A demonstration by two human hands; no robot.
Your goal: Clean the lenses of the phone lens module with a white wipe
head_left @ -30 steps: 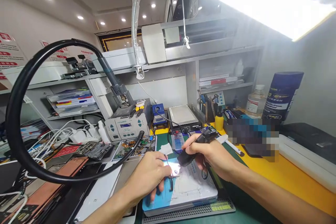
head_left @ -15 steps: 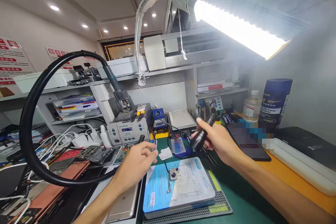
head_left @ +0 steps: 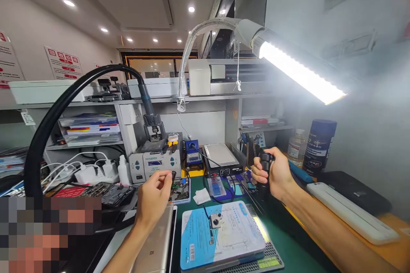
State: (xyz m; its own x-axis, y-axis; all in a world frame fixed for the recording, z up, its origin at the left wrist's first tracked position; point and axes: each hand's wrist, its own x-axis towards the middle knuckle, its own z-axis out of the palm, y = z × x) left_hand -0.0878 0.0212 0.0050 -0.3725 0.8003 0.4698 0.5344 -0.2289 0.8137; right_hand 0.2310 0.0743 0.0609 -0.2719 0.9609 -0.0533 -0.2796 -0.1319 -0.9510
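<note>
1. Closest, a blue-and-white box (head_left: 196, 232) lies flat on a grey perforated mat (head_left: 276, 261), over the green counter (head_left: 301, 241).
2. On top of the box rests a small camera module (head_left: 216, 220), lenses facing up, a thin dark strip beside it; both hands are apart from it.
3. Left of the box lies a gold phone (head_left: 156, 241). Above it is the left hand (head_left: 153, 196), fingers bent, thumb and forefinger close together; I cannot tell whether its grip holds anything.
4. Beyond the box, to the right, the right hand (head_left: 277, 172) has its grip wrapped around a black handheld tool (head_left: 265, 161), roughly upright.
5. Behind the box lie a crumpled white cloth (head_left: 201, 196) and a clear-lidded case (head_left: 217, 187).
6. Farther back stand a grey control unit (head_left: 156, 164) and a flat-topped device (head_left: 221, 155), below a lit lamp (head_left: 297, 70).
</note>
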